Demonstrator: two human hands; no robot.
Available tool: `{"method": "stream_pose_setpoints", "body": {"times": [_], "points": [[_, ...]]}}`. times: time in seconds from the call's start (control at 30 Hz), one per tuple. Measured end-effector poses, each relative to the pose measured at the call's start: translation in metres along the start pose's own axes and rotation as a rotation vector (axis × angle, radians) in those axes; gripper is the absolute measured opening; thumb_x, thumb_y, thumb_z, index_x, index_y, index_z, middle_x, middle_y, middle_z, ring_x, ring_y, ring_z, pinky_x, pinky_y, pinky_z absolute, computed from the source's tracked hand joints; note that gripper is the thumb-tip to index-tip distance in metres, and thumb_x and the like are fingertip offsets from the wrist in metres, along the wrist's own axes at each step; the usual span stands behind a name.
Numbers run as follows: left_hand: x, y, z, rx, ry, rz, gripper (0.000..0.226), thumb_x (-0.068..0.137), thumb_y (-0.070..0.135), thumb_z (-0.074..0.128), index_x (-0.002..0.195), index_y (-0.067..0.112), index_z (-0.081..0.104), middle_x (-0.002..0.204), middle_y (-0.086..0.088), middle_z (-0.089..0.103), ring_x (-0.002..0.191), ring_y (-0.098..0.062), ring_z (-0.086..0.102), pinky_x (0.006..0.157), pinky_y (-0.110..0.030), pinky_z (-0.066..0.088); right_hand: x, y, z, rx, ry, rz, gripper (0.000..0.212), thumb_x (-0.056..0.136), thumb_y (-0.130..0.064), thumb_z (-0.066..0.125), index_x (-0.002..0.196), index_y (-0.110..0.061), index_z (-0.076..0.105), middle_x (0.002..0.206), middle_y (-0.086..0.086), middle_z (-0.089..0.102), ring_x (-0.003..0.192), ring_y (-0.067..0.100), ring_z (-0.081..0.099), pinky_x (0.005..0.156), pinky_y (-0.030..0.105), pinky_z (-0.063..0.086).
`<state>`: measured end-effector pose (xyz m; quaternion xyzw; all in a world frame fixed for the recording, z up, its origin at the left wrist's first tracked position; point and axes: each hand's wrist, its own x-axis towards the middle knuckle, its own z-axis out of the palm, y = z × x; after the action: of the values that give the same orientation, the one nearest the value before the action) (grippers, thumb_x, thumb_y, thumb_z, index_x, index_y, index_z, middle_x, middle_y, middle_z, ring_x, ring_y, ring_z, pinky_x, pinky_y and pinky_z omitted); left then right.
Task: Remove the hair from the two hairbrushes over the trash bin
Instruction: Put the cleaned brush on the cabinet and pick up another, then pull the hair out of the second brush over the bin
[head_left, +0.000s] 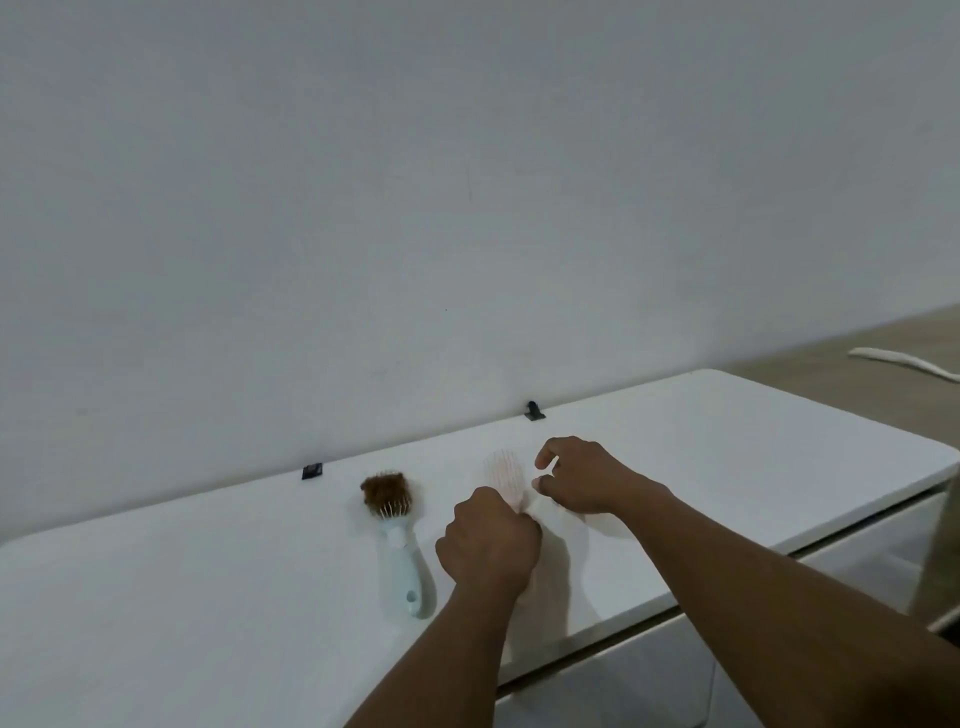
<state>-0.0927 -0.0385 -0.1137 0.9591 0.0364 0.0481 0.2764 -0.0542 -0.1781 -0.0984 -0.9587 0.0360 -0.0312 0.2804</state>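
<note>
On the table (727, 447): smooth white top, rounded corners, set against a plain wall.
Blue hairbrush (399, 545): glossy pale plastic, lying flat just left of the left hand; head matted with brown hair (383, 489).
Pink hairbrush (503, 475): oval, ribbed, between both hands.
Left hand (491, 545): fist closed around the pink hairbrush's handle.
Right hand (582, 480): fingers curled, loosely parted, just right of the pink head; contact unclear.
</note>
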Motion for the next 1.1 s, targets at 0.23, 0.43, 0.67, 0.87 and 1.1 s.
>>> {"method": "stream_pose_setpoints", "body": {"times": [0.23, 0.43, 0.67, 0.87, 1.1], "points": [[0.003, 0.006, 0.009, -0.049, -0.015, -0.040, 0.024, 0.091, 0.036, 0.057, 0.107, 0.018, 0.059, 0.111, -0.001, 0.067, 0.106, -0.027, 0.066, 0.077, -0.031, 0.041, 0.000, 0.007, 0.008, -0.009, -0.003, 0.017, 0.031, 0.092, -0.033, 0.063, 0.121, -0.020, 0.060, 0.131, 0.000, 0.058, 0.120, 0.019, 0.055, 0.093, 0.026, 0.040], [0.001, 0.003, 0.006, -0.073, -0.012, -0.035, 0.034, 0.091, 0.044, 0.057, 0.111, 0.016, 0.060, 0.114, -0.003, 0.067, 0.107, -0.028, 0.065, 0.079, -0.033, 0.044, -0.006, 0.007, -0.001, -0.014, -0.030, 0.011, 0.029, 0.091, -0.034, 0.064, 0.116, -0.020, 0.062, 0.124, 0.001, 0.060, 0.101, 0.016, 0.055, 0.091, 0.029, 0.045], [-0.004, -0.006, -0.034, -0.039, 0.067, -0.012, 0.042, 0.092, 0.044, 0.051, 0.120, 0.014, 0.059, 0.122, -0.005, 0.065, 0.114, -0.029, 0.063, 0.089, -0.036, 0.047, -0.024, -0.022, -0.021, -0.009, -0.020, -0.003, 0.031, 0.090, -0.035, 0.064, 0.118, -0.022, 0.061, 0.125, 0.003, 0.060, 0.106, 0.019, 0.057, 0.093, 0.031, 0.047], [0.000, -0.060, -0.059, 0.017, 0.106, -0.100, 0.056, 0.085, 0.047, 0.062, 0.131, 0.015, 0.052, 0.131, -0.006, 0.057, 0.120, -0.029, 0.057, 0.092, -0.040, 0.046, -0.034, -0.063, -0.010, 0.019, -0.027, -0.074, 0.028, 0.092, -0.032, 0.064, 0.116, -0.018, 0.062, 0.118, 0.004, 0.060, 0.110, 0.018, 0.055, 0.088, 0.027, 0.043], [0.001, -0.096, -0.054, 0.070, 0.025, -0.111, 0.039, 0.090, 0.043, 0.060, 0.119, 0.018, 0.056, 0.121, -0.001, 0.063, 0.113, -0.025, 0.062, 0.079, -0.029, 0.040, -0.029, -0.083, 0.029, 0.045, -0.018, -0.122, 0.020, 0.091, -0.033, 0.063, 0.105, -0.018, 0.065, 0.105, -0.003, 0.059, 0.094, 0.017, 0.059, 0.085, 0.028, 0.048]]}}
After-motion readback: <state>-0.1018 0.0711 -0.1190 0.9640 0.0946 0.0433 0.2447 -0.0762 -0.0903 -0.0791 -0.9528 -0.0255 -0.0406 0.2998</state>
